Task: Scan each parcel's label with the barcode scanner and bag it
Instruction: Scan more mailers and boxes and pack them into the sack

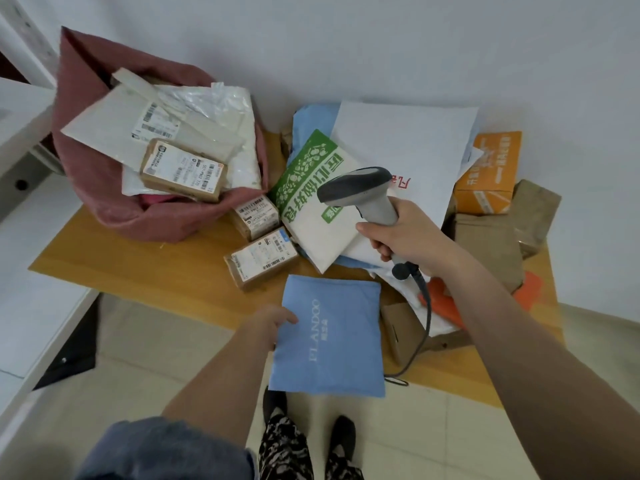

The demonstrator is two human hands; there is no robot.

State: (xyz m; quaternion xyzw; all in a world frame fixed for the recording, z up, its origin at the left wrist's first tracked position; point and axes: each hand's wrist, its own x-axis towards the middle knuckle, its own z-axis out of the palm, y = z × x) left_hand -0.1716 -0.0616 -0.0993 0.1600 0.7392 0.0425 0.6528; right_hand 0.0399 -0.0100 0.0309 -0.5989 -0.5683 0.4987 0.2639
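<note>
My left hand point(273, 322) grips the left edge of a flat blue parcel point(332, 336) printed with white letters; no label shows on its upper face. It hangs over the front edge of the wooden table point(152, 271). My right hand point(401, 233) holds a grey barcode scanner point(360, 190) by its handle, its head pointing left above a green-and-white parcel point(311, 202). The scanner's cable point(424, 323) trails down to the table. A dark red bag point(100, 188) at the back left holds several labelled parcels, with a small brown box point(183, 173) on top.
Two small brown labelled boxes point(261, 258) lie between the bag and the blue parcel. A large white mailer point(405, 143), an orange box point(488, 174), brown parcels point(485, 244) and an orange packet crowd the right side. White furniture stands at the left. My feet are below the table edge.
</note>
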